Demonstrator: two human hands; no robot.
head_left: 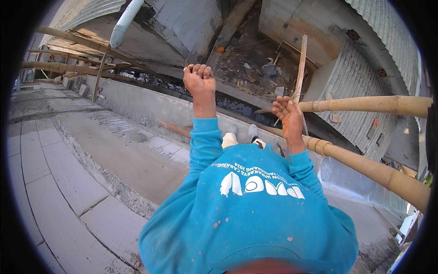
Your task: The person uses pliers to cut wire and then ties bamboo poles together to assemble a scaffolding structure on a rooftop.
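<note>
My left hand is raised in front of me, closed in a fist. Fine pale strands like thin string stick out by its fingers. To the right, my right hand is held up with its fingers loosely bent and apart. A faint thin line seems to run between the two hands. Close by the right hand stand an upright wooden strip and a horizontal bamboo pole. Blue sleeves cover both my forearms.
Below my feet runs a grey wall ledge, with a deep gap full of rubble beyond. A thick bamboo pole crosses at right. Light block masonry lies at left. A pipe and corrugated roofing show further off.
</note>
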